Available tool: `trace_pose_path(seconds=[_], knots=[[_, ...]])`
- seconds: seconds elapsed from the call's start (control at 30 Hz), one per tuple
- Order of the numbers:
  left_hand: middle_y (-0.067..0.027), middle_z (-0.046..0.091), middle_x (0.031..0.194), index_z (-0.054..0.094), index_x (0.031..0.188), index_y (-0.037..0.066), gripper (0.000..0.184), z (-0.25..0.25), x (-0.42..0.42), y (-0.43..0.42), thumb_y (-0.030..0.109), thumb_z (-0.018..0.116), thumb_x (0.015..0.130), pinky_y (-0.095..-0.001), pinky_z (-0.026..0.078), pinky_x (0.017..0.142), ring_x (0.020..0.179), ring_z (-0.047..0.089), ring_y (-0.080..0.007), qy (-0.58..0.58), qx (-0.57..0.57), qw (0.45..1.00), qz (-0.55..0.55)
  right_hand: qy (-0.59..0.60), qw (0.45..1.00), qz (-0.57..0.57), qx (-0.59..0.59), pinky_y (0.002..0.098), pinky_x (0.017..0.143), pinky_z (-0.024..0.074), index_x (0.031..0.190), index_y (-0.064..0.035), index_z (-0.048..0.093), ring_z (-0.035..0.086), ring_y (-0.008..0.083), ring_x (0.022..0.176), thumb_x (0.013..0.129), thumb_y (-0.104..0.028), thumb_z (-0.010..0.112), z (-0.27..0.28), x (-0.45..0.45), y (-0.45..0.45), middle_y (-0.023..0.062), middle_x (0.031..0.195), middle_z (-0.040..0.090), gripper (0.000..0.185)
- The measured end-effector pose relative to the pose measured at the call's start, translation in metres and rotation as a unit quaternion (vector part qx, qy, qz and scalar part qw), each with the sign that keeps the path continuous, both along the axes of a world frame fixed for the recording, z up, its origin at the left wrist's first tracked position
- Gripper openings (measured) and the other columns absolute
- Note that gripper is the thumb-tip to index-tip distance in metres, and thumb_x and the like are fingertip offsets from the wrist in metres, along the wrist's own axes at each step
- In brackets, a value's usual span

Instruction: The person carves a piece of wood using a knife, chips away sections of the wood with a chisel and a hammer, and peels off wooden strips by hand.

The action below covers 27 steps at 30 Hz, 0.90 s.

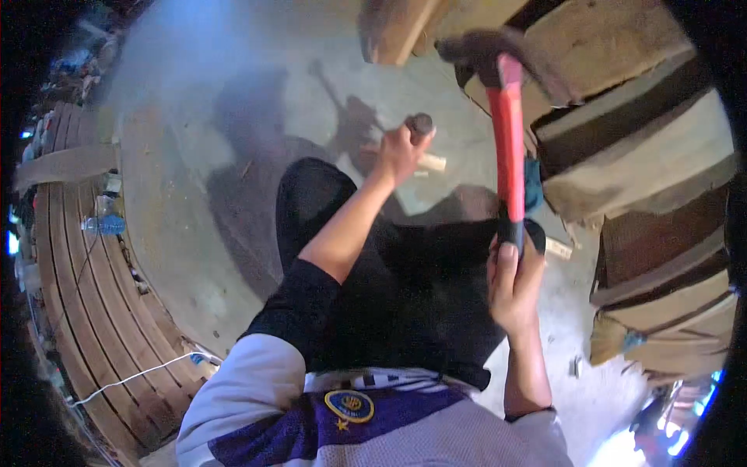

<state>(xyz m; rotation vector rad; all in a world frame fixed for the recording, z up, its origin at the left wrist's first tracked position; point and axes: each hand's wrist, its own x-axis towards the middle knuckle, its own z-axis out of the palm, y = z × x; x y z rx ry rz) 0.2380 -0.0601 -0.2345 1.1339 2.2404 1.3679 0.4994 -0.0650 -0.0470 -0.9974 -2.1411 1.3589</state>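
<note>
My right hand (515,284) is wrapped round the black grip of a hammer (509,148). The hammer stands raised, its red handle pointing away from me and its dark, motion-blurred head at the top right. Farther forward, my left hand (405,154) is closed round a short dark tool (421,124) whose round end faces up; its lower part is hidden. Just beside that hand, a small pale wood piece (432,163) lies on the grey floor.
A slatted wooden surface (97,288) runs down the left, with a clear plastic bottle (105,225) and a white cable (136,377). Wooden boards (646,171) fill the right side. A wooden block (405,31) is at the top, a broom head (608,338) lower right.
</note>
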Motion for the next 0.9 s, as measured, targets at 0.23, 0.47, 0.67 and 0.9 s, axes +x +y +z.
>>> trace_pose_path(seconds=[0.23,0.47,0.67,0.9], knots=[[-0.0191,0.066,0.072,0.063,0.095,0.000,0.029,0.004,-0.005,0.010,0.027,0.069,0.088,-0.0408,0.052,0.062,0.067,0.068,-0.0311,0.064,0.074,0.995,-0.005,-0.062,0.993,0.030,0.098,0.0443,0.049,0.0411,0.090,0.0054,0.054,0.058,0.0421,0.054,0.096,-0.021,0.053,-0.021,-0.008,0.014,0.0226,0.055,0.050,0.027],[-0.0176,0.067,0.071,0.064,0.093,0.000,0.033,0.000,0.003,-0.001,0.032,0.068,0.088,-0.0384,0.052,0.062,0.067,0.069,-0.0283,0.016,0.080,0.997,0.006,-0.088,0.984,0.037,0.148,0.0469,0.052,0.0444,0.089,0.0061,0.056,0.059,0.0460,0.059,0.096,-0.023,0.055,-0.036,-0.008,0.010,0.0274,0.058,0.053,0.030],[-0.0156,0.065,0.065,0.066,0.086,0.001,0.032,0.003,0.001,-0.002,0.033,0.066,0.088,-0.0369,0.050,0.058,0.061,0.067,-0.0251,0.095,-0.013,0.995,-0.010,-0.015,1.000,0.002,0.018,0.0422,0.050,0.0424,0.094,0.0050,0.054,0.058,0.0410,0.053,0.095,-0.022,0.055,0.013,0.000,0.009,0.0216,0.054,0.049,0.027],[-0.0155,0.064,0.066,0.066,0.084,0.002,0.027,-0.015,-0.004,0.005,0.029,0.069,0.086,-0.0377,0.050,0.059,0.060,0.065,-0.0265,0.016,0.082,0.996,0.001,-0.117,0.980,0.061,0.146,0.0512,0.054,0.0464,0.085,0.0069,0.052,0.059,0.0498,0.064,0.096,-0.023,0.057,-0.020,-0.011,0.007,0.0298,0.060,0.054,0.032]])
